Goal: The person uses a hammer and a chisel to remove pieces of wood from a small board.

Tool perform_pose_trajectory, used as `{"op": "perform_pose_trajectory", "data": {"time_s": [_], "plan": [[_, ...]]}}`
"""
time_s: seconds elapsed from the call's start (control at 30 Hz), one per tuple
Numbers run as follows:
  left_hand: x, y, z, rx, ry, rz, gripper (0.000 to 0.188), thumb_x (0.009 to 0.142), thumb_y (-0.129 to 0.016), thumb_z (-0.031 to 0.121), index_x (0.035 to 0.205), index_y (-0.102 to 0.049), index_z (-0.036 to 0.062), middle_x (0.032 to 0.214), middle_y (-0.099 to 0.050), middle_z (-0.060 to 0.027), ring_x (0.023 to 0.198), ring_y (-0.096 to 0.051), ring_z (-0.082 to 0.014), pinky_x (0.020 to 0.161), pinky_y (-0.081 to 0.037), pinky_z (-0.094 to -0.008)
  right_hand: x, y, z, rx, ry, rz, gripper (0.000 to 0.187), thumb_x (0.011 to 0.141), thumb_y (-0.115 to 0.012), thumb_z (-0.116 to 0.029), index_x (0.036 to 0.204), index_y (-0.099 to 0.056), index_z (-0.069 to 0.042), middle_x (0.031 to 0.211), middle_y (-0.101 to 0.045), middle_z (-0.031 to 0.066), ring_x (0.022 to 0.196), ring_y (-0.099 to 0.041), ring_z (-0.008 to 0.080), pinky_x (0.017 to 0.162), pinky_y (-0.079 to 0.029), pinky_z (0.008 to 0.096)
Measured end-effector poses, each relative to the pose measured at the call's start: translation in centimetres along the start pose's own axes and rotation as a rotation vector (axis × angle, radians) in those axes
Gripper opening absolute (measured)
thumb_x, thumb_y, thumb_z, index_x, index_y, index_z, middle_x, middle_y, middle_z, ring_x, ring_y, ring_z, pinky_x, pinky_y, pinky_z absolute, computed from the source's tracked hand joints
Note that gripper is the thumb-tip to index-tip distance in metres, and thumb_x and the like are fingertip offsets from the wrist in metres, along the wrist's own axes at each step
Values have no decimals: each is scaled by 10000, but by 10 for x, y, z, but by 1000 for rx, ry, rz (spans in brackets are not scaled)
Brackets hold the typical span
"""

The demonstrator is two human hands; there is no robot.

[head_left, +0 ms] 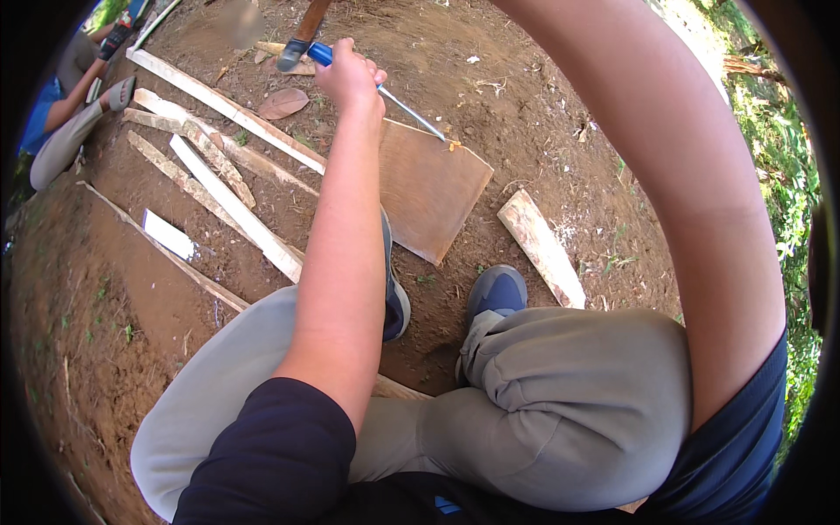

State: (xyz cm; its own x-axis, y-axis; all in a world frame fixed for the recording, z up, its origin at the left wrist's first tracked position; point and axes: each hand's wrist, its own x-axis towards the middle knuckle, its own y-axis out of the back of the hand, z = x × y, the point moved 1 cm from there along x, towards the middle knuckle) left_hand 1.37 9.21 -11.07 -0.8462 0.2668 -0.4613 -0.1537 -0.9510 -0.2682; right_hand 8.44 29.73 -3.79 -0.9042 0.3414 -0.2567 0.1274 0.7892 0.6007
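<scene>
My left hand [350, 77] is closed around the blue handle of a screwdriver [411, 112]. Its long metal shaft slants down to the right, and the tip meets the far edge of a brown wooden board [435, 188] lying on the ground. Small yellowish chips sit by the tip. Just beyond my left hand, a hammer-like tool [303, 37] with a brown wooden handle and a dark end comes in from the top edge. My right arm [674, 131] arches up past the top edge, so the right hand is out of sight. What holds the hammer-like tool is hidden.
Several long wooden strips [227, 109] lie on the dirt at left, beside a small white piece [169, 234]. A short pale plank [541, 245] is right of the board. My shoes [497, 290] are near its close edge. Another person [74, 114] sits at far upper left.
</scene>
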Motion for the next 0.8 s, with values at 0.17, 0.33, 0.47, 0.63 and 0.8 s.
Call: {"op": "perform_pose_trajectory", "data": {"time_s": [0.17,0.33,0.47,0.63,0.8], "plan": [[2,1,1,7,-12,-36,188,947,-566,76,906,-386,114,650,-361,8,477,-339,-107,429,-284,-294,-12,3,10,45,-38,49,235,902,-589,-235,1031,-671,-57,874,-667,113,756,-619,214,643,-495,347],[-1,-2,1,-3,5,-69,198,944,-574,65,911,-385,112,650,-364,4,477,-338,-107,427,-278,-294,-22,2,15,89,-60,88,237,923,-581,-240,1056,-657,-59,868,-651,97,734,-597,193,621,-478,330],[2,-1,1,-9,12,-57,213,932,-592,69,917,-385,116,650,-358,3,476,-336,-109,428,-272,-295,-28,3,19,129,-79,118,238,940,-575,-243,1076,-646,-61,864,-638,85,716,-580,176,603,-466,316],[18,28,-9,-104,83,32,206,918,-570,62,904,-372,116,642,-339,17,460,-332,-104,423,-271,-298,-34,5,23,173,-96,149,240,962,-567,-248,1101,-632,-64,858,-622,70,693,-559,156,581,-449,299],[31,45,-19,-129,124,128,197,907,-573,29,878,-395,108,656,-372,23,476,-358,-107,431,-299,-300,-39,5,27,232,-111,186,242,983,-558,-253,1126,-618,-66,853,-606,54,671,-537,135,558,-433,282]]}}
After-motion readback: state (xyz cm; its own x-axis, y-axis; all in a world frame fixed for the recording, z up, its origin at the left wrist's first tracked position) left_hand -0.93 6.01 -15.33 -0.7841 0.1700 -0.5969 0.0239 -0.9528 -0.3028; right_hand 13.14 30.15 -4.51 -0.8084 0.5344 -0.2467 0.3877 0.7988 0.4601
